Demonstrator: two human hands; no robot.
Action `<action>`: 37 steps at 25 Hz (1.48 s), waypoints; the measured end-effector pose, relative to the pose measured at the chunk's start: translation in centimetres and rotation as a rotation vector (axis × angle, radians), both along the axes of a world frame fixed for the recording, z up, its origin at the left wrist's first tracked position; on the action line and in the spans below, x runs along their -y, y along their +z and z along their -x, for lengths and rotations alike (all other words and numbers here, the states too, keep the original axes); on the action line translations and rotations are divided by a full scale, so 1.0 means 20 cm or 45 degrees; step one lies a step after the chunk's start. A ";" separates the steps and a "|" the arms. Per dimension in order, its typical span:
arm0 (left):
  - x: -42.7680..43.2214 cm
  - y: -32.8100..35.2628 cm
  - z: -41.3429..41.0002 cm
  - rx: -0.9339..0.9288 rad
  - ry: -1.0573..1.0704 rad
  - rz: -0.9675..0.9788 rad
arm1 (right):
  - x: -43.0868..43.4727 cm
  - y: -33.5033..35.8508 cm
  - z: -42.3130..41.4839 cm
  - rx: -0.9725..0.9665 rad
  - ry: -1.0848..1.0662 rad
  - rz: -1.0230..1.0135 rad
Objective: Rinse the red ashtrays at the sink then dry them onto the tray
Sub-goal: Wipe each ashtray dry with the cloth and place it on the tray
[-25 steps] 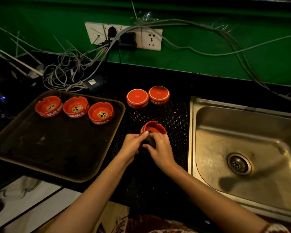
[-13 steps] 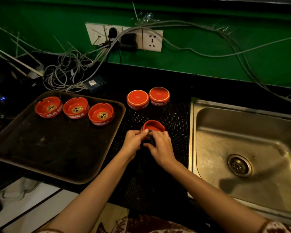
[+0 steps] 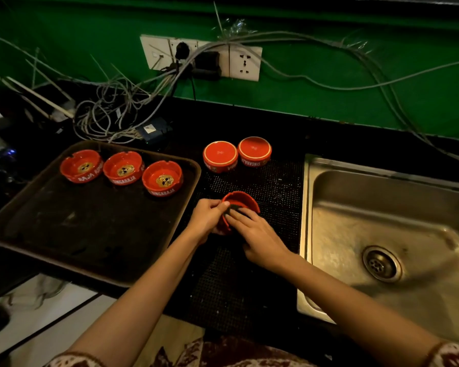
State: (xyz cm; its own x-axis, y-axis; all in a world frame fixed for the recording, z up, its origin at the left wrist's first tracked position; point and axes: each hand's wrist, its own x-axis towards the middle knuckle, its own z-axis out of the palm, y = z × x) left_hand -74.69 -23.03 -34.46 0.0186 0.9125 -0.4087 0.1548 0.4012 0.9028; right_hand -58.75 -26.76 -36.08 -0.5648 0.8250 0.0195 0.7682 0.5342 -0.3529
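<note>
Ashtray count: six, all red, on or over the black table below a green wall.

Steel sink, set into the table at right, drain near its middle.

Tray, dark with a raised rim, at left, its near corner past the table edge.

Perforated black mat between tray and sink.

Tangle of grey cables behind the tray, running up to a white socket panel on the wall.

Three ashtrays stand in a row along the tray's far edge, all upright, white lettering on the sides: left, middle, right. Neighbours are close or touching.

Two ashtrays rest upside down at the mat's far edge, side by side and just touching: one, the other.

Held ashtray, over the mat near the tray's right rim, is tipped with its bowl toward the camera.

Left hand grips its left wall, thumb on the rim and fingers curled beneath.

Right hand: fingers close together and bent over a dark cloth, pressing it into the bowl; thumb hidden.
</note>
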 end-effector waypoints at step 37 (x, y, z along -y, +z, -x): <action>0.07 -0.01 -0.07 0.045 0.113 0.036 | -0.01 -0.01 0.05 -0.544 -0.526 -0.001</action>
State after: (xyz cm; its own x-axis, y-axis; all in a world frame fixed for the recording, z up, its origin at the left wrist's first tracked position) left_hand -73.34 -24.47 -34.63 -0.0468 0.8993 -0.4349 0.0862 0.4374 0.8951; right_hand -59.72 -26.64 -36.25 -0.1387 0.9747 0.1752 0.7028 0.2215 -0.6761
